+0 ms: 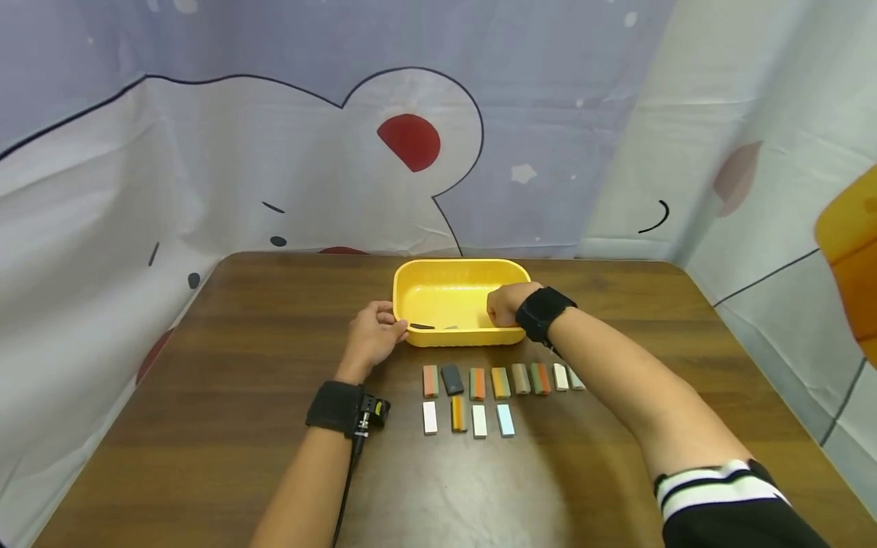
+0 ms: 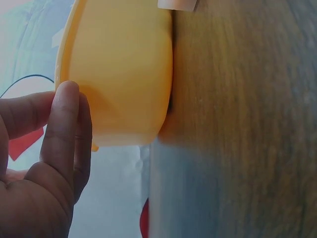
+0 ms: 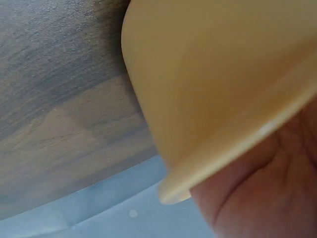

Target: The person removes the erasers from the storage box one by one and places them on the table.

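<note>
A yellow plastic tray (image 1: 452, 264) stands on the wooden table (image 1: 205, 396). My left hand (image 1: 373, 331) is at its near left corner, fingers curled against the rim. In the left wrist view the fingers (image 2: 64, 129) lie along the tray's (image 2: 124, 74) outer wall, fingertip at the rim. My right hand (image 1: 507, 303) reaches over the right rim, fingers curled down inside. The right wrist view has the palm (image 3: 267, 183) pressed over the rim of the tray (image 3: 213, 74). A small dark piece (image 1: 422, 326) lies in the tray.
Two rows of several small coloured blocks lie in front of the tray, the longer row (image 1: 503, 380) nearer it and a shorter row (image 1: 466, 417) closer to me. A cartoon-print curtain (image 1: 342, 152) hangs behind the table. An orange object (image 1: 853, 251) shows at the right edge.
</note>
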